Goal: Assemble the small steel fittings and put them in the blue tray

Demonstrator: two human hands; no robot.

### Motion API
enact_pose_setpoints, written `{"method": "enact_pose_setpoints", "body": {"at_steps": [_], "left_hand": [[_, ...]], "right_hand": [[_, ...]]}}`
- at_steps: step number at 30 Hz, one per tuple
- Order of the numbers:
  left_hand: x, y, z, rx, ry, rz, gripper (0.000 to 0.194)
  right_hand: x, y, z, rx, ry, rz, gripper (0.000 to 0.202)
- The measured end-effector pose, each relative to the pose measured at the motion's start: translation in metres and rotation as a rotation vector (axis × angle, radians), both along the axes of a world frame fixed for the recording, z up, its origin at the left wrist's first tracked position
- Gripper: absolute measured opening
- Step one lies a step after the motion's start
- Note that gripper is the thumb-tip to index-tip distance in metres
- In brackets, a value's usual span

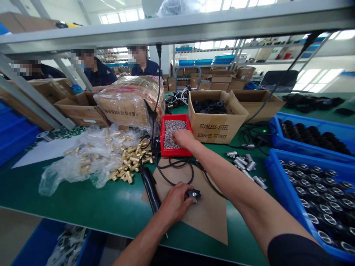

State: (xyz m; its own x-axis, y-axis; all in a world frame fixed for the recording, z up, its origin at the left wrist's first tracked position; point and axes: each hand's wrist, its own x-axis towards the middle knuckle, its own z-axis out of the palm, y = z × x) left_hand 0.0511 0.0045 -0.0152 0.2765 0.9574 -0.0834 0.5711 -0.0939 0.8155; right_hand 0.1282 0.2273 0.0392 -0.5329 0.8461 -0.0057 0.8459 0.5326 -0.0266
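My left hand grips a small black fitting with a shiny metal centre, low over a sheet of brown cardboard. Reaching forward, my right hand is in a red bin of tiny silver metal pieces. Its fingers are bunched together among the pieces, and whatever they pinch is hidden. A black corded power screwdriver lies just left of my left hand, its tip pointing toward the table's front edge.
Brass fittings spill from a plastic bag at left. Silver cylinders lie right of my right forearm. Blue trays of black parts stand at right. Cardboard boxes and a hanging cable are behind. Several people sit opposite.
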Motion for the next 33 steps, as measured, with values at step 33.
{"method": "enact_pose_setpoints", "body": {"at_steps": [33], "left_hand": [[0.000,0.002,-0.007,-0.020,-0.034,-0.001,0.023]], "right_hand": [[0.120,-0.172,-0.049,-0.705,1.003,-0.181,0.012]]}}
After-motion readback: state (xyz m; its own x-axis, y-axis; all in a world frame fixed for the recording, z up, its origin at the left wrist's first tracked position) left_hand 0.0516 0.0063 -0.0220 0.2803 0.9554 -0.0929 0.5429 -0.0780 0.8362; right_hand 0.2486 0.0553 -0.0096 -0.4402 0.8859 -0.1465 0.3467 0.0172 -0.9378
